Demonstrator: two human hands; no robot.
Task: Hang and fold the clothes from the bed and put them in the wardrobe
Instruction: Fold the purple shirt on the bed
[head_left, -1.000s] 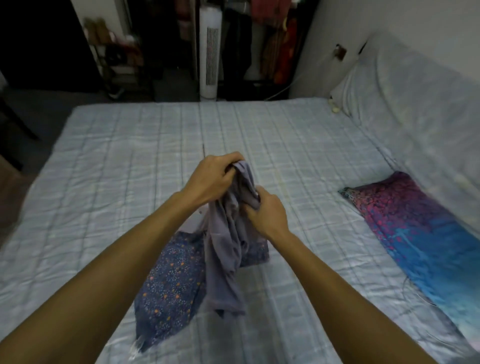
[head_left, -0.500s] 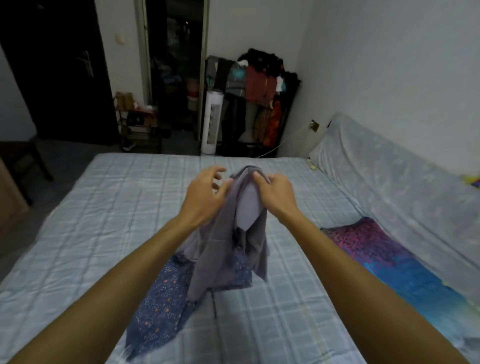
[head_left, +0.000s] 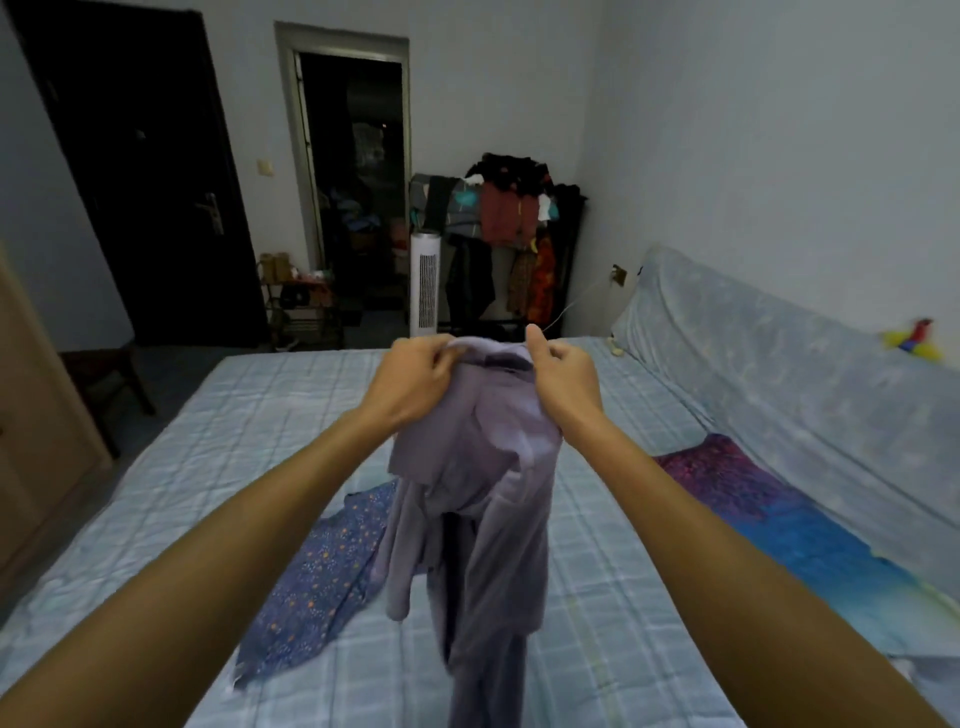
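Closest in: holding a lilac shirt (head_left: 483, 493) up over the bed (head_left: 260, 415), hanging limp from the collar, tail dangling low toward the bottom edge and a bit blurred. Just left of it and partly behind, flat on the bed, a floral cloth (head_left: 322, 566), not being touched. Up top, left grip (head_left: 415, 382) clamped on the collar's left end, fingers curled and pinching fabric. Right grip (head_left: 563, 382) pinching the right end, thumb up, other fingers curled. Looks like sorting out the collar and shoulders ahead of a hanger or a fold, can't tell which. Going by the drape: thin, soft, really light, zero stiffness, so no point grabbing mid-body, just bunches up. Better to hold at the collar ends or shoulder seams, spread wide and give a shake to get the sleeves hanging straight. Not fragile, doesn't look slippery, maybe twisted in places, hard to say. Off to the right on the bed, well apart, a pink-and-blue cloth (head_left: 779, 519) spread flat beside the covered headboard (head_left: 779, 364). Farther back, past the bed, a white fan (head_left: 426, 283) next to a loaded rack (head_left: 514, 234), then a dark doorway (head_left: 353, 182). No wardrobe clearly in sight, maybe that brown panel (head_left: 31, 415) at far left.
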